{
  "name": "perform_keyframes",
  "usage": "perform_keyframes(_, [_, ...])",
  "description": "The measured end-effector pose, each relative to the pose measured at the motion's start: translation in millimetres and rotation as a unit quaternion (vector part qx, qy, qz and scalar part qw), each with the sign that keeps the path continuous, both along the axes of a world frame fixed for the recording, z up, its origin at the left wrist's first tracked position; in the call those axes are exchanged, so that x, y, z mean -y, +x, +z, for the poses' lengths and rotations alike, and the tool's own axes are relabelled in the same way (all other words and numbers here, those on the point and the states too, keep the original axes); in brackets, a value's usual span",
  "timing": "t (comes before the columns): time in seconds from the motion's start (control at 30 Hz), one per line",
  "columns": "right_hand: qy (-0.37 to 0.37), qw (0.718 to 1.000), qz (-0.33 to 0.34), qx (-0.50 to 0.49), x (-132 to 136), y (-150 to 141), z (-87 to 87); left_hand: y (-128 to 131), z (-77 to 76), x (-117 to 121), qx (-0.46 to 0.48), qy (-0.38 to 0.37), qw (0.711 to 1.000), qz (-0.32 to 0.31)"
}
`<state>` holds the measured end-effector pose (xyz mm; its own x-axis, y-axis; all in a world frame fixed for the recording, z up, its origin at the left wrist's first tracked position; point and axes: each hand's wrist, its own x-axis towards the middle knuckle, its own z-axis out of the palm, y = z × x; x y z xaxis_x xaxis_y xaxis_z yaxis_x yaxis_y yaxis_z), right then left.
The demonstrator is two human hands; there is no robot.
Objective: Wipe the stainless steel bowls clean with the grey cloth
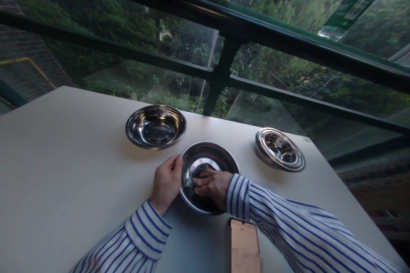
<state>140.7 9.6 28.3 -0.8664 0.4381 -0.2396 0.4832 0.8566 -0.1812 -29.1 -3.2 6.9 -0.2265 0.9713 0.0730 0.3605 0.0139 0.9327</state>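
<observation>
A shiny steel bowl (221, 158) sits on the white table (64, 158) right in front of me. My left hand (166, 183) grips its left rim, fingers curled over the edge. My right hand (213, 185) is inside the bowl, fingers closed on a dark cloth (195, 175) pressed against the bowl's bottom. Both arms wear blue-and-white striped sleeves.
A second steel bowl (156, 126) stands behind to the left. A stack of steel bowls (279, 149) stands at the right. A phone (244, 243) lies at the near edge. Beyond the table's far edge is a glass wall with dark railings.
</observation>
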Motion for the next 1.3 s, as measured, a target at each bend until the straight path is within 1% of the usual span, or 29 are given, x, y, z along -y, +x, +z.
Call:
perform_keyframes(0.07, [-0.013, 0.999, 0.028, -0.008, 6.2, 9.7, 0.0, 0.4, -0.9, -1.0, 0.001, 0.0, 1.0, -0.005])
perform_keyframes(0.13, [-0.01, 1.0, 0.024, -0.01, 6.1, 10.6, 0.5, 0.9, -1.8, -2.4, 0.006, 0.005, 1.0, -0.017])
perform_keyframes(0.23, [0.006, 1.0, 0.004, -0.011, -2.3, -4.6, 2.4, 0.9, -2.0, -4.0, 0.007, 0.01, 0.999, -0.033])
perform_keyframes(0.33, [0.009, 1.0, -0.008, -0.012, -8.7, -17.3, 5.4, 0.2, -1.3, -3.5, 0.008, 0.01, 1.0, -0.026])
perform_keyframes(0.4, [-0.001, 1.0, -0.007, -0.008, -7.7, -13.1, 6.9, -0.1, -1.2, -2.6, 0.013, 0.002, 1.0, -0.019])
perform_keyframes(0.5, [-0.029, 1.0, 0.001, -0.003, -2.7, 5.1, 7.1, 0.6, -1.8, -1.6, 0.015, 0.001, 1.0, -0.015])
perform_keyframes(0.57, [-0.044, 0.999, 0.0, -0.002, -1.4, 11.8, 6.3, 1.4, -2.2, -1.4, 0.015, 0.005, 1.0, -0.013])
perform_keyframes(0.63, [-0.048, 0.999, -0.005, -0.008, -2.4, 7.7, 5.5, 1.8, -2.2, -1.5, 0.016, 0.003, 1.0, -0.015])
perform_keyframes(0.73, [-0.042, 0.999, -0.015, -0.021, -4.1, -8.0, 5.9, 1.3, -1.2, -1.6, 0.008, -0.004, 1.0, -0.018])
perform_keyframes(0.8, [-0.039, 0.999, -0.012, -0.027, -3.1, -10.6, 7.7, 0.4, -0.2, -1.5, -0.001, -0.005, 1.0, -0.01])
perform_keyframes(1.0, [-0.063, 0.998, -0.005, -0.029, 2.7, 22.2, 10.9, 1.2, 1.3, -1.7, 0.005, -0.002, 1.0, -0.009])
perform_keyframes(1.07, [-0.075, 0.996, -0.002, -0.037, 2.6, 21.7, 9.0, 2.3, 1.0, -2.2, 0.007, -0.004, 1.0, -0.008])
perform_keyframes(1.2, [-0.082, 0.995, -0.001, -0.059, 2.4, 7.9, 6.0, 2.7, 0.2, -3.2, 0.004, -0.001, 1.0, -0.004])
perform_keyframes(1.3, [-0.087, 0.995, -0.006, -0.056, 0.2, 15.6, 7.4, 2.2, -0.1, -2.6, 0.009, 0.002, 1.0, -0.005])
